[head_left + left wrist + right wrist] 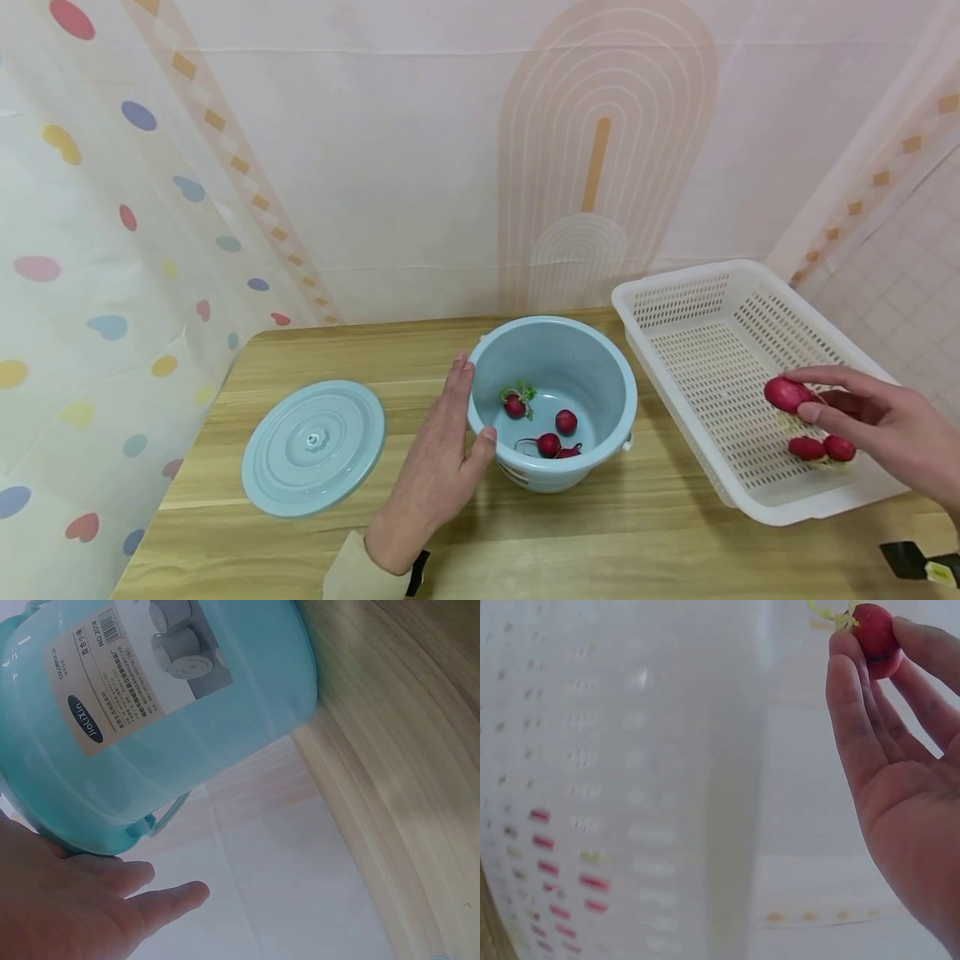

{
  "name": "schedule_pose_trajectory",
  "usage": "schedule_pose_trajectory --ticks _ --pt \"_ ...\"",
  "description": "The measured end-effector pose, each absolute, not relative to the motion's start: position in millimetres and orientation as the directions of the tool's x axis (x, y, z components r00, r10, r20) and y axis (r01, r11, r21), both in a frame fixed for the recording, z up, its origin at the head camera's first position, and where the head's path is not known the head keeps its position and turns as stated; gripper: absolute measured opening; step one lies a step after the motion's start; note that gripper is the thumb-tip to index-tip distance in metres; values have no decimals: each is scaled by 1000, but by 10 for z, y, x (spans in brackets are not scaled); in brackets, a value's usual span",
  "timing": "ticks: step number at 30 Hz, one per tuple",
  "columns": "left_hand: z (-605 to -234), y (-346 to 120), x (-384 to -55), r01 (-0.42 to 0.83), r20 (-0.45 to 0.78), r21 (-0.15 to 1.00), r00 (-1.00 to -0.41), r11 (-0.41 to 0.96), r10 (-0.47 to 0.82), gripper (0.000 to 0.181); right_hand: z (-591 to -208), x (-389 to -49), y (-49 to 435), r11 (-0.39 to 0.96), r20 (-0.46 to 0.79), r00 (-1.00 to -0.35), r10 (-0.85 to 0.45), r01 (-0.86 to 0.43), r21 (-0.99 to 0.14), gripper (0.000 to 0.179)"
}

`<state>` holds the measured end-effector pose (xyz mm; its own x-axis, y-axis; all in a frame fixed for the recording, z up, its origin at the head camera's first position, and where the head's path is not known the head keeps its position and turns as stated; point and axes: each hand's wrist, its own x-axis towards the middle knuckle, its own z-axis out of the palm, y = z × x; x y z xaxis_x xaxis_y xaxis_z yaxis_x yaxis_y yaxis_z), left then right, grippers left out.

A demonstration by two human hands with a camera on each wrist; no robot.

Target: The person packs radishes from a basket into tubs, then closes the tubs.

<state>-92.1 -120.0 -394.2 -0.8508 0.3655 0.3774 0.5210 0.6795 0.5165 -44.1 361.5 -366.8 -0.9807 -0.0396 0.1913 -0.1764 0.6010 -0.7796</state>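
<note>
My right hand [888, 421] pinches a red radish [786, 394] above the white slotted basket [678, 412]. In the right wrist view this radish [877, 641] shows pale green stems, held between thumb and fingertips. Two more radishes [807, 448] lie in the basket below that hand. At the left rim of a light blue bucket [551, 475], my left hand [442, 458] rests with straight fingers. Several radishes [566, 422] sit on the bucket's floor, one with green leaves [522, 392]. The left wrist view shows the bucket's printed label [112, 682].
A round light blue lid [337, 450] lies flat on the wooden table [420, 392], left of the bucket. Behind the table hangs a patterned curtain [397, 167]. The basket stands close to the bucket's right side.
</note>
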Motion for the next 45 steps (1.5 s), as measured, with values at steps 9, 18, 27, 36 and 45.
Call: schedule_pose_trajectory --ticks 9,18,27,36,45 --pt "-3935 -1199 -923 518 375 517 -853 681 363 76 -3563 -357 3383 541 258 -965 -35 -235 -807 44" --pt "-3931 -1197 -917 525 384 515 -848 678 365 75 -3488 -295 3206 470 238 -971 -24 -221 -855 47" --pt "-3930 -1198 -920 524 383 516 -849 677 365 75 -3444 -246 3047 321 361 -931 -41 -355 -878 47" --pt "-3929 -1205 -908 522 386 516 -849 679 360 75 -3360 -259 2835 83 536 -832 -146 -550 -831 44" --pt "-3927 -1202 -916 523 382 511 -849 682 365 75 -3318 -296 2614 -35 615 -768 -178 -619 -784 41"
